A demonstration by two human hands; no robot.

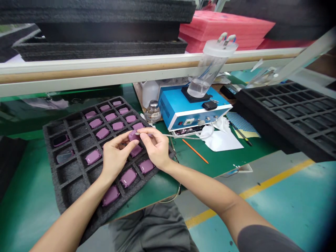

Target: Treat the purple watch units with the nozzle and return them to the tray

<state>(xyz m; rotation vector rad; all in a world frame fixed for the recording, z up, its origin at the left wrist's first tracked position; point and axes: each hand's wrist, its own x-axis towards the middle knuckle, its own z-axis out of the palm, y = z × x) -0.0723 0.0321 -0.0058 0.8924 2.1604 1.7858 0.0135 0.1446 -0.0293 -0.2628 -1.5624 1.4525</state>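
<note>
Above the right part of a black foam tray [61,175], my left hand [117,154] grips a small purple case [133,135] between thumb and fingers. My right hand [155,147] pinches the end of a thin clear tube [181,135] against that case; its tip is too small to make out. Other purple cases [128,177] lie in many of the tray's compartments. At the tray's left, one compartment holds a piece with a dark screen [61,140], and below it sits a clear-looking piece [65,156].
Behind my hands stand a blue box device [168,105] with a clear cylinder [207,70] on it, a glass jar [152,112] and a white bottle [150,93]. An orange stick [195,151], white paper [223,140], a black pen [240,133] and another foam tray [291,112] are to the right.
</note>
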